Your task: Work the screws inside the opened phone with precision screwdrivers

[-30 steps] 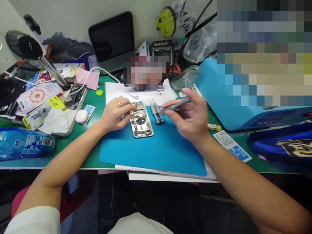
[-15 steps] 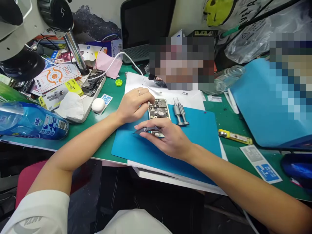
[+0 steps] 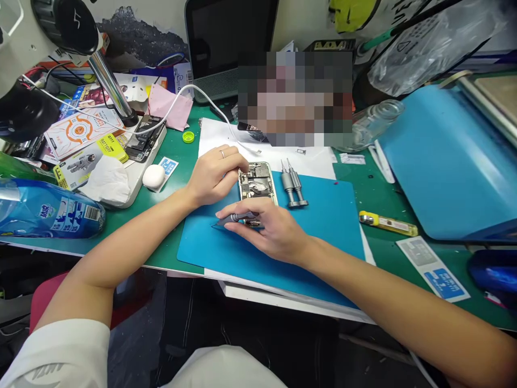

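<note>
An opened phone (image 3: 258,187) with its inner parts showing lies on the blue mat (image 3: 323,237). My left hand (image 3: 218,175) is closed at the phone's upper left edge, its fingers bent and the fingertips partly hidden. In my right hand (image 3: 274,229) is a slim grey screwdriver (image 3: 234,217), gripped between thumb and fingers over the phone's lower end. Its thin tip points left, away from the phone and just above the mat. Beyond the phone, to the right, two more grey screwdrivers (image 3: 293,183) stand together in a small base.
Right of the mat lie a yellow utility knife (image 3: 388,223) and a printed card (image 3: 434,268). A glass jar (image 3: 377,124) rests farther back. On the left are a blue bottle (image 3: 52,209), a white round case (image 3: 154,177) and a microscope post (image 3: 113,89). A white cable (image 3: 210,97) arches behind my left hand.
The whole view has shifted slightly, so most things appear a little farther left. Both hands keep nearly the same place by the phone, and the screwdriver stays in my right hand.
</note>
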{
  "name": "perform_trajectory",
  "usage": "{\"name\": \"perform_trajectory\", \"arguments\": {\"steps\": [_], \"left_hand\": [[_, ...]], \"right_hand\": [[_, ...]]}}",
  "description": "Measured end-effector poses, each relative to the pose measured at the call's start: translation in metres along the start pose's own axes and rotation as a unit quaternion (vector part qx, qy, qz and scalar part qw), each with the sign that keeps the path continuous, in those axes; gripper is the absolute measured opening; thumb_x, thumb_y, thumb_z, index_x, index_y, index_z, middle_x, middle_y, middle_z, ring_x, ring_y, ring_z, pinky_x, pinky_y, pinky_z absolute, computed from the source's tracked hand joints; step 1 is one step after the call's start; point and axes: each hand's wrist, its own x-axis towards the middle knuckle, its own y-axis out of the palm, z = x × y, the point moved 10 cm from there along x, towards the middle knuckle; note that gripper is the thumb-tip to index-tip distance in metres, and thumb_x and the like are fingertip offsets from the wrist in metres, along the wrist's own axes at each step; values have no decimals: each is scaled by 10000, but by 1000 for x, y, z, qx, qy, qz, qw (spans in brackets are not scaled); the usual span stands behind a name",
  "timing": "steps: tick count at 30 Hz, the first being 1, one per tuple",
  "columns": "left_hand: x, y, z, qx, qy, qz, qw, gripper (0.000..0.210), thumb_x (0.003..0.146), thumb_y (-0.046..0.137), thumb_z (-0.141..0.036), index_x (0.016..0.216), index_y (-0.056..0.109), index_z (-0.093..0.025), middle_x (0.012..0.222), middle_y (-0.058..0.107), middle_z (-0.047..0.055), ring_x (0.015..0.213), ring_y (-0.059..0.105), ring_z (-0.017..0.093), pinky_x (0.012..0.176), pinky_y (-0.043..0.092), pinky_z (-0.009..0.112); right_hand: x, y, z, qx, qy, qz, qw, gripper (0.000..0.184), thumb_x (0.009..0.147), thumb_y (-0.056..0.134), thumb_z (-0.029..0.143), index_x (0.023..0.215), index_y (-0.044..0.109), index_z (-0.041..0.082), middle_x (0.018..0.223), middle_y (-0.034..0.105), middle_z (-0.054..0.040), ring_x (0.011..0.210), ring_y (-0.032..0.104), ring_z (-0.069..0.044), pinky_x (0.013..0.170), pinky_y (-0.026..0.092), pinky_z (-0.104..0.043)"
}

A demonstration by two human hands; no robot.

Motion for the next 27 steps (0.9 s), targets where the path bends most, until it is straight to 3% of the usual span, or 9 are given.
{"name": "perform_trajectory", "arguments": {"steps": [9,13,16,19,23,27], "left_hand": [[0,-5,1,-30,-12,-17,999,225,969,384,-189,855,573,-235,825,646,62,807,610,246,799,490,430],[0,-11,3,-35,-26,-23,999,224,966,379,-198,858,573,-231,825,657,65,818,627,243,791,492,416],[2,-12,0,-27,-14,-19,999,207,939,406,-203,865,598,-225,809,648,61,788,610,236,765,484,402],[4,-4,-7,4,20,16,1000,161,883,468,-209,888,628,-221,816,647,60,776,588,235,746,465,398],[5,11,-17,62,52,74,994,131,905,552,-275,941,668,-224,854,688,62,760,583,229,712,424,392],[5,14,-29,102,90,85,987,138,955,632,-339,984,692,-218,890,728,59,752,592,206,678,391,370]], "right_hand": [[0,0,-4,36,11,-16,999,211,966,717,216,1116,579,272,1078,813,-16,960,821,-173,822,726,-304],[0,-33,-14,52,56,-83,994,225,920,780,236,1086,632,274,1055,812,-17,945,819,-193,798,725,-315],[-1,-75,-17,48,29,-179,982,357,914,792,209,1180,582,321,973,804,18,889,821,-185,721,703,-291],[-5,-101,-28,17,36,-246,969,351,954,756,276,1229,550,343,939,798,10,863,819,-208,689,685,-322],[-13,-110,-44,-2,63,-288,955,385,969,734,388,1284,518,345,950,798,-15,822,812,-225,662,680,-354],[-15,-108,-48,-10,73,-289,955,394,981,706,436,1310,507,349,950,795,-20,818,808,-224,666,680,-358]]}}
